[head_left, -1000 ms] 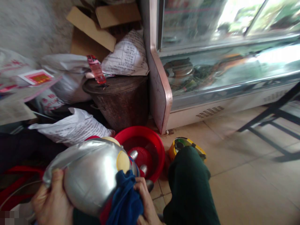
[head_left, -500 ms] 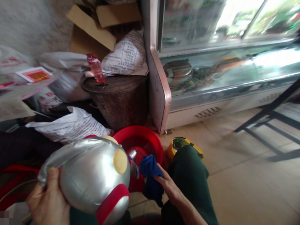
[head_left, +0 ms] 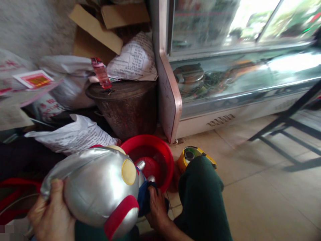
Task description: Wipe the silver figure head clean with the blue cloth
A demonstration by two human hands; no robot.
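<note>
My left hand [head_left: 51,216] grips the back of a shiny silver plush toy head [head_left: 96,185] with a yellow oval eye and a red mouth band. My right hand [head_left: 156,209] holds a blue cloth [head_left: 143,201] pressed against the toy's front, just below its chin. Right behind the toy sits a red plastic basin [head_left: 152,157] on the tiled floor. My knee in dark green trousers [head_left: 200,194] is to the right of the hand.
A yellow and black object [head_left: 190,154] lies on the floor beside the basin. A dark round bin [head_left: 127,105] with a pink bottle [head_left: 101,73] on its lid, printed sacks and cardboard crowd the left. A glass display fridge [head_left: 225,73] stands at right, a black metal frame [head_left: 288,127] beyond.
My right hand brought the blue cloth from beside the basin back onto the toy's front. The toy and my left hand have stayed nearly still.
</note>
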